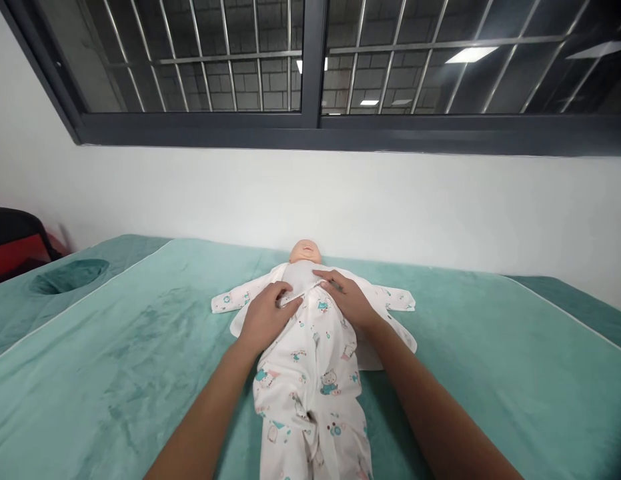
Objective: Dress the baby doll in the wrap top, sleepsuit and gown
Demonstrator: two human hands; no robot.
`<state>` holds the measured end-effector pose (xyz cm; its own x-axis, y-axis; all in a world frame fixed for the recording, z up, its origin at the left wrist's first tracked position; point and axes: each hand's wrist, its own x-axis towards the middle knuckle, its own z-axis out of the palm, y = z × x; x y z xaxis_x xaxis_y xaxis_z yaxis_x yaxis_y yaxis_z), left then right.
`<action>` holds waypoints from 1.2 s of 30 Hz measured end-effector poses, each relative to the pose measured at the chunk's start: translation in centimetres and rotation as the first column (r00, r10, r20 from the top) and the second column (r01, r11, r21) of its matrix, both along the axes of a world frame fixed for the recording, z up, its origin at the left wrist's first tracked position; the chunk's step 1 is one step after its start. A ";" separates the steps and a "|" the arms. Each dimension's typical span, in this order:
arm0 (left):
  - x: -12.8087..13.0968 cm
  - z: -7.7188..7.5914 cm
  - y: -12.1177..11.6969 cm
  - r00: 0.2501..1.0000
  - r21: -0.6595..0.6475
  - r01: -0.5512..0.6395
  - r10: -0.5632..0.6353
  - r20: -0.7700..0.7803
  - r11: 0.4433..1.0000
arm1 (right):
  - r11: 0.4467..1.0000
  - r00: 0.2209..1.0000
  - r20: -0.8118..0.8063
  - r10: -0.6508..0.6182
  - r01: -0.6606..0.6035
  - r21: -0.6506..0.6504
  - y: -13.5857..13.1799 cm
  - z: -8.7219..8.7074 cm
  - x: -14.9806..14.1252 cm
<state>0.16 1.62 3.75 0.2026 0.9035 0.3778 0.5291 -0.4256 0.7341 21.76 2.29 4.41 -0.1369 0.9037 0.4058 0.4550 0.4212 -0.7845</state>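
Note:
A baby doll point(305, 251) lies on its back with its head toward the wall; the top of the head is out of sight. It wears white printed baby pants point(310, 360), and a white baby jacket point(233, 298) is spread open beneath it with both sleeves out to the sides. The bare or white-covered chest shows between the jacket fronts. My left hand point(270, 313) is curled at the left side of the waistband, thumb and fingers on the cloth. At the other side, my right hand point(347, 297) has its thumb at the waistband and its index finger over the belly.
The doll rests on a bed with a teal plush cover point(140, 360). A round hole point(70, 276) is in the cover at the left. Behind stands a white wall point(250, 193) below a barred window point(310, 127). A black and red object point(20, 243) is at the far left.

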 end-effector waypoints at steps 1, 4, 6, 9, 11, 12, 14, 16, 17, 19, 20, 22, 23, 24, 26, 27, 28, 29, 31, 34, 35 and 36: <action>0.0 0.2 0.1 0.999 0.001 0.001 -0.001 -0.035 1.000 | 1.000 0.998 0.056 -0.031 0.030 0.007 0.4 0.4 -0.1; -0.2 0.5 1.2 0.992 -0.020 -0.049 0.046 -0.117 0.999 | 0.988 0.969 0.193 -0.155 0.149 0.044 1.8 0.9 -0.2; -0.4 0.3 2.7 0.990 -0.065 -0.114 0.108 -0.091 0.991 | 0.978 0.955 0.213 -0.207 0.205 0.032 2.9 0.8 -0.3; -0.4 -0.5 5.2 0.982 -0.174 -0.184 0.189 0.013 0.968 | 0.966 0.958 0.155 -0.243 0.254 -0.054 4.6 0.3 -0.1; -0.1 -1.1 6.5 0.974 -0.217 -0.209 0.222 0.035 0.954 | 0.959 0.963 0.105 -0.247 0.259 -0.117 5.5 -0.3 0.0; 0.1 -1.4 6.8 0.971 -0.220 -0.223 0.236 0.034 0.950 | 0.957 0.965 0.079 -0.249 0.257 -0.134 5.8 -0.6 0.1; 0.6 -1.7 6.9 0.964 -0.206 -0.251 0.264 0.037 0.946 | 0.957 0.966 0.020 -0.257 0.257 -0.132 6.0 -1.2 0.1; 0.9 -1.8 6.6 0.961 -0.154 -0.270 0.276 0.021 0.951 | 0.967 0.968 -0.036 -0.248 0.245 -0.072 5.9 -1.7 0.1; 1.1 -1.8 6.4 0.961 -0.108 -0.275 0.276 -0.009 0.955 | 0.974 0.973 -0.049 -0.226 0.225 -0.033 5.7 -1.8 0.1; 1.2 -1.6 6.2 0.955 0.032 -0.273 0.275 -0.114 0.962 | 0.985 0.985 -0.033 -0.170 0.171 0.011 5.4 -1.8 0.1; 1.2 -1.4 6.2 0.945 0.110 -0.258 0.274 -0.176 0.960 | 0.989 0.989 -0.015 -0.150 0.150 0.008 5.3 -1.8 0.2; 1.2 -1.1 6.6 0.925 0.204 -0.216 0.267 -0.271 0.955 | 0.988 0.989 0.032 -0.146 0.147 -0.046 5.1 -1.5 0.3; 1.1 -0.9 6.9 0.918 0.205 -0.198 0.254 -0.303 0.959 | 0.983 0.985 0.061 -0.164 0.168 -0.075 5.0 -1.5 0.4; 1.1 -0.8 7.3 0.914 0.177 -0.194 0.243 -0.326 0.965 | 0.975 0.977 0.092 -0.192 0.200 -0.093 5.0 -1.4 0.5; 1.1 -0.6 8.2 0.904 0.096 -0.228 0.247 -0.348 0.969 | 0.958 0.956 0.150 -0.254 0.270 -0.099 5.2 -1.5 0.6; 1.2 -0.5 8.7 0.899 0.068 -0.253 0.260 -0.352 0.965 | 0.949 0.944 0.169 -0.284 0.302 -0.090 5.3 -1.6 0.7; 1.2 -0.6 9.2 0.894 0.053 -0.277 0.278 -0.353 0.959 | 0.940 0.932 0.183 -0.314 0.332 -0.076 5.6 -1.7 0.8; 1.3 -0.6 9.6 0.889 0.046 -0.298 0.295 -0.350 0.954 | 0.931 0.920 0.192 -0.342 0.360 -0.063 5.9 -1.9 0.9; 1.5 -0.8 10.3 0.884 0.037 -0.320 0.313 -0.346 0.947 | 0.913 0.899 0.203 -0.389 0.406 -0.048 6.5 -2.3 1.0; 1.7 -1.3 10.5 0.895 0.044 -0.311 0.308 -0.324 0.950 | 0.909 0.901 0.169 -0.399 0.413 -0.056 7.2 -2.9 1.1; 1.6 -1.5 10.3 0.903 0.071 -0.293 0.300 -0.307 0.953 | 0.918 0.915 0.128 -0.383 0.392 -0.059 7.2 -3.0 1.1; 1.5 -1.6 10.0 0.910 0.116 -0.271 0.294 -0.292 0.955 | 0.929 0.930 0.076 -0.360 0.364 -0.061 7.1 -3.2 1.1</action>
